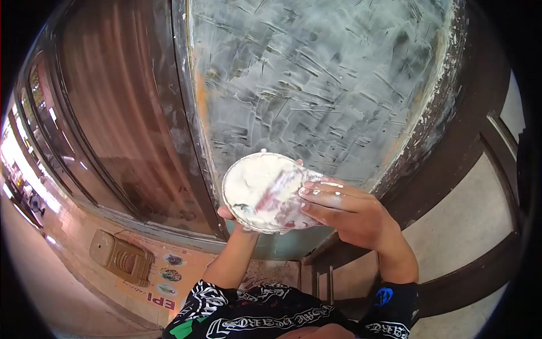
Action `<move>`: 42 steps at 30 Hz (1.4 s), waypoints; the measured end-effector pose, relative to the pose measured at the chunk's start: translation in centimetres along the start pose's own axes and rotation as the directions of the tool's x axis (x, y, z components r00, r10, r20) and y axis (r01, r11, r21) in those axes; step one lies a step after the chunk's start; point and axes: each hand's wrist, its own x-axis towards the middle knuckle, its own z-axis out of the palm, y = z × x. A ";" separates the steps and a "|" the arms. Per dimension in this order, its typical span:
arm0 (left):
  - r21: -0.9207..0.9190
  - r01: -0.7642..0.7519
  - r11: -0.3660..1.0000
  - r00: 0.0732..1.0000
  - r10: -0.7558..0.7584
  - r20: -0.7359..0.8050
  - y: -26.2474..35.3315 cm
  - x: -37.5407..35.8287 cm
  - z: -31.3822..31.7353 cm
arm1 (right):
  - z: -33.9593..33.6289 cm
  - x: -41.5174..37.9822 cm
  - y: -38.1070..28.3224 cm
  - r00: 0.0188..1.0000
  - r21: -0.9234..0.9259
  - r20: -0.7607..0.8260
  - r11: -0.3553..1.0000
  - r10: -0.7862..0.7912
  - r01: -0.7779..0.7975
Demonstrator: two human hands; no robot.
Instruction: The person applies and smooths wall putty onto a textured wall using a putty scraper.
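Note:
My left hand [226,213] holds a round lid-like plate [227,195] from below; its thumb shows at the left rim, fingertips peek past the far rim, and the palm is hidden. Thick white paste [254,178] covers much of the plate, with a smeared reddish patch near the middle. Over the plate's right side, my right hand [358,217] has its fingers pressed together, spotted with white paste. Whether a thin flat tool lies under those fingers I cannot make out. Just beyond the plate stands a grey-green panel [316,96] covered in streaky white smears.
A dark wooden frame [446,118] borders the panel on the right, near white wall sections [451,209]. Brown glossy panelling [113,113] stands to the left. On the floor lie a brown plastic stool [121,257] and a printed orange sheet [164,291].

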 end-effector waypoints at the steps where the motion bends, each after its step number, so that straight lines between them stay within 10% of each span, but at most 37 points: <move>1: -0.025 0.019 1.000 1.000 -0.019 0.020 -0.1 0.0 0.1 | 0.1 -0.2 0.1 1.000 0.001 0.000 1.000 0.003 -0.003; 4: -0.230 -0.015 0.973 0.965 0.074 0.252 -1.1 1.2 0.8 | 0.1 -0.9 0.4 0.997 -0.034 0.061 0.999 0.036 -0.034; 16: -0.004 0.083 0.997 0.996 -0.083 0.023 -2.4 0.9 0.9 | -1.2 -2.4 1.6 0.993 0.005 0.058 0.995 0.101 -0.101; 24: -0.102 0.116 0.988 0.991 -0.122 -0.047 -3.7 1.0 0.1 | -3.6 -2.7 2.7 0.929 -0.035 -0.306 0.972 0.210 -0.231; 28: -0.226 0.090 0.970 0.995 -0.095 -0.015 -5.3 2.3 0.3 | -3.7 -3.6 4.1 0.692 0.480 -0.383 0.772 0.612 -0.417; 36: 0.046 0.132 0.990 0.991 -0.132 -0.012 -5.3 4.6 2.2 | -4.7 -3.1 6.4 0.677 0.836 -0.365 0.545 0.639 -0.064; 39: -0.093 0.151 0.984 0.988 -0.148 0.035 -4.9 5.0 3.3 | -5.2 -3.8 5.5 0.733 0.397 -0.429 0.839 0.527 -0.372; 42: -0.042 0.128 0.991 0.992 -0.128 0.010 -4.9 4.8 4.4 | -6.1 -1.6 4.3 0.960 -0.026 -0.258 0.992 0.111 -0.122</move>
